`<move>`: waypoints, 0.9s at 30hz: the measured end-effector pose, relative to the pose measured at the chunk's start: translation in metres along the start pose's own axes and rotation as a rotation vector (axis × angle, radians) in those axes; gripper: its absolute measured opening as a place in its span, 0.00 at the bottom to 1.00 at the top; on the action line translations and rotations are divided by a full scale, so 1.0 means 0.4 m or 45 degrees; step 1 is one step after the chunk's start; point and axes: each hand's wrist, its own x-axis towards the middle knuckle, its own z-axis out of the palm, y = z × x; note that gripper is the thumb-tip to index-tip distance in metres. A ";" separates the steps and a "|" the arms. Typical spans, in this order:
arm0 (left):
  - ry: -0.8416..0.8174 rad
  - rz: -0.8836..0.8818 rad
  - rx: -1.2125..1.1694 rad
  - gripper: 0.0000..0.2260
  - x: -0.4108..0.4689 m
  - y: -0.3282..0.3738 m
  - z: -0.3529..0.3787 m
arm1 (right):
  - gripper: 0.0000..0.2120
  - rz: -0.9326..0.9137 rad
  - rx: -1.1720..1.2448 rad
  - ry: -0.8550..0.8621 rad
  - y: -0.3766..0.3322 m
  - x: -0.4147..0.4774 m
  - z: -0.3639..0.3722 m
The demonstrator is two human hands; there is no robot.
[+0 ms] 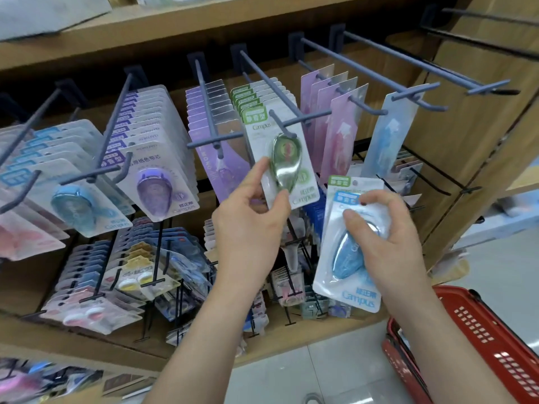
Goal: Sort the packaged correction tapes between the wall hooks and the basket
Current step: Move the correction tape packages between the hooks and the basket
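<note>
My left hand (pixel 248 217) pinches the lower edge of a green packaged correction tape (pixel 287 161), the front one of a row hanging on a grey wall hook (pixel 277 91). My right hand (pixel 390 237) grips a blue packaged correction tape (pixel 347 249), held upright in front of the shelf, with another green-labelled pack partly showing behind its top. Rows of blue packs (pixel 73 188) and purple packs (pixel 154 176) hang on hooks to the left. A red basket (pixel 478 339) stands on the floor at the lower right, below my right forearm.
Pink and light-blue carded packs (pixel 338 132) hang on hooks to the right. Bare hooks (pixel 423 77) jut out at the upper right. A lower rack (pixel 140 272) holds more stationery packs. A wooden side panel (pixel 472 135) closes the shelf on the right.
</note>
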 end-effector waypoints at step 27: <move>0.107 0.126 -0.332 0.05 -0.027 0.044 -0.024 | 0.12 -0.112 -0.307 -0.392 -0.014 0.011 -0.052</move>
